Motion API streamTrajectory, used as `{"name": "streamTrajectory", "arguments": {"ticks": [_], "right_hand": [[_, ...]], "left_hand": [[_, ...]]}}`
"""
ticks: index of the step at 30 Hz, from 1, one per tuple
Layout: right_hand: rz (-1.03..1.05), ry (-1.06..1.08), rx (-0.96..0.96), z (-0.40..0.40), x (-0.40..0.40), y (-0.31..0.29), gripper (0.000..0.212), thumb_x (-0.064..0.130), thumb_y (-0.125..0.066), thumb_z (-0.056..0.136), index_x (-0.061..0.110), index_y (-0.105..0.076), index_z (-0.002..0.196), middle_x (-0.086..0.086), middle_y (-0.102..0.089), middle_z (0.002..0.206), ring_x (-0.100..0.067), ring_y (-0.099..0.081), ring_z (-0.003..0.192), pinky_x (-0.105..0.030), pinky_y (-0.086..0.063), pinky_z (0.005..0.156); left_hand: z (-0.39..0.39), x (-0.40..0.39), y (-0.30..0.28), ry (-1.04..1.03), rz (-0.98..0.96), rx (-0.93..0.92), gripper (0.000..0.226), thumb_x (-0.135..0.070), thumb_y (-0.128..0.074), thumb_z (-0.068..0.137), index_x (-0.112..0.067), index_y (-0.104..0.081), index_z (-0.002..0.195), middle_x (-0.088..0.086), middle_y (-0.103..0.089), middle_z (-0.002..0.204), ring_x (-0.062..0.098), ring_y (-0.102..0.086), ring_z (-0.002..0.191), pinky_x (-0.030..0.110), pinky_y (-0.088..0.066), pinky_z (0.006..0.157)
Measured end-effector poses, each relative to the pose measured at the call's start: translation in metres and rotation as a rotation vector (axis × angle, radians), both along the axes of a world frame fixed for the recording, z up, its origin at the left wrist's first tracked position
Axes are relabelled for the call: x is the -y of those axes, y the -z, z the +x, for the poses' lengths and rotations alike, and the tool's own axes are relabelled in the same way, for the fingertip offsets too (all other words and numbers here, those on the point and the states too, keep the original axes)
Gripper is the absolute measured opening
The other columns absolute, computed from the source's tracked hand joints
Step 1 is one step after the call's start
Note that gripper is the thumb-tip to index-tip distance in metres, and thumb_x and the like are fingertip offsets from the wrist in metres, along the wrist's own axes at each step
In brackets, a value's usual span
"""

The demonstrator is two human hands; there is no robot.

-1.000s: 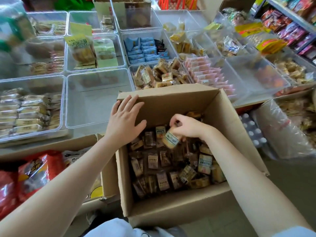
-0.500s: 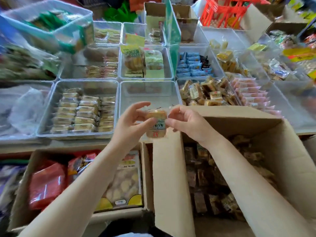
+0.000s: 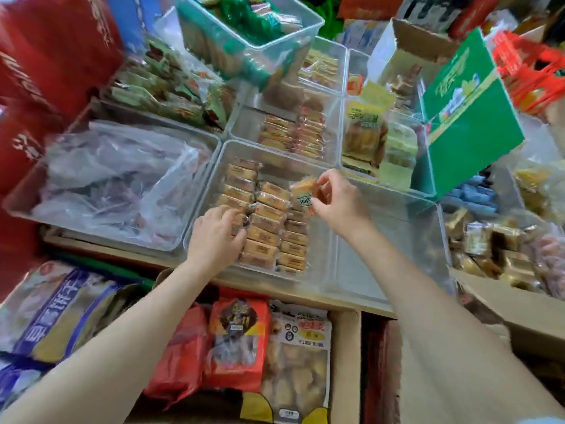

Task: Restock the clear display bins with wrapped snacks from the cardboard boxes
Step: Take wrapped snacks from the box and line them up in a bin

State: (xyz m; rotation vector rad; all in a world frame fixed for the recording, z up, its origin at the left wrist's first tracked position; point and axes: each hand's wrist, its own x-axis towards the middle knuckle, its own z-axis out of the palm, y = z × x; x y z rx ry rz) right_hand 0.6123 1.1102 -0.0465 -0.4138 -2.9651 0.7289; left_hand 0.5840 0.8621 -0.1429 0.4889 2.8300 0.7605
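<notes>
Over clear bin (image 3: 321, 272): right hand (image 3: 337, 201) pinches one wrapped snack (image 3: 302, 194); left hand (image 3: 215, 237) touches rows.

Both bare forearms reach forward and converge. The left hand (image 3: 217, 232) is palm down, fingers curled at their tips onto what lies beneath. The right hand (image 3: 339, 201), ahead and slightly higher, pinches a snack (image 3: 302, 194) between thumb and bent fingers.

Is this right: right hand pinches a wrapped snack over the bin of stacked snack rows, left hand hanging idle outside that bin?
Not quite. In the head view the left hand is inside the bin, fingers on the stacked snack rows. The right hand does pinch a wrapped snack above them.
</notes>
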Motion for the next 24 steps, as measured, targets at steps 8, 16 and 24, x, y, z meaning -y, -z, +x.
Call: {"name": "streamTrajectory", "arguments": {"ticks": [8, 16, 24], "right_hand": [[0.437, -0.186, 0.224, -0.116, 0.025, 0.065, 0.030, 0.015, -0.059, 0.089, 0.015, -0.050, 0.118, -0.009, -0.059, 0.116, -0.031, -0.054, 0.111, -0.042, -0.045, 0.090], [0.289, -0.222, 0.341, -0.135, 0.035, 0.102, 0.035, 0.010, -0.053, 0.087, 0.016, -0.050, 0.122, -0.011, -0.058, 0.110, -0.032, -0.054, 0.104, -0.046, -0.049, 0.090], [0.397, -0.292, 0.374, -0.104, 0.049, 0.108, 0.060, 0.003, -0.038, 0.096, 0.013, -0.029, 0.155, -0.016, -0.035, 0.155, -0.034, -0.033, 0.141, -0.048, -0.028, 0.117]], "left_hand": [[-0.002, 0.011, 0.022, 0.063, -0.115, -0.099, 0.058, -0.045, -0.044, 0.087, -0.012, -0.058, 0.133, 0.013, -0.056, 0.141, 0.030, -0.043, 0.137, 0.045, -0.038, 0.110], [-0.004, 0.009, 0.023, 0.091, -0.154, -0.071, 0.059, -0.045, -0.048, 0.087, -0.013, -0.058, 0.136, 0.013, -0.059, 0.138, 0.032, -0.046, 0.134, 0.043, -0.040, 0.104], [-0.005, 0.008, 0.021, 0.083, -0.155, -0.091, 0.055, -0.042, -0.045, 0.085, -0.012, -0.061, 0.128, 0.012, -0.064, 0.128, 0.033, -0.051, 0.125, 0.043, -0.043, 0.095]]}}
